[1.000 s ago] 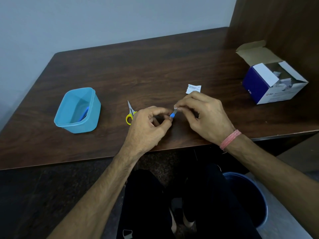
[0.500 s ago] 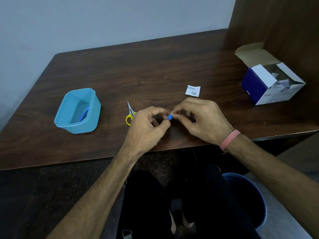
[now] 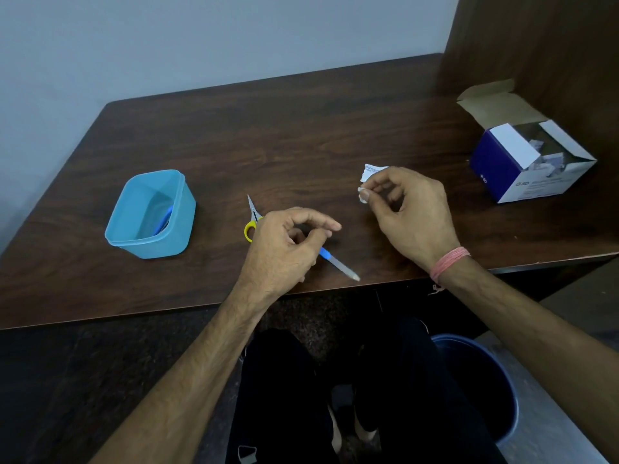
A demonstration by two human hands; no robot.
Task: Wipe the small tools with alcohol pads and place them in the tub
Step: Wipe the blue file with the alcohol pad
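My left hand grips a small tool by its blue handle, low over the table's front edge. Its metal end points down and to the right. To the right and a little farther back, my right hand pinches a crumpled white alcohol pad between thumb and fingertips, apart from the tool. The light blue tub stands at the left with a blue tool inside. Small scissors with yellow handles lie just left of my left hand, their handles partly hidden by it.
A torn white pad wrapper lies on the dark wooden table just behind my right hand. An open blue-and-white box of pads sits at the right. A blue bin stands on the floor under the table's right side.
My hands have come apart. The right hand drew the pad off the tool and moved back and right. The tool's metal end now shows, pointing toward the front edge.
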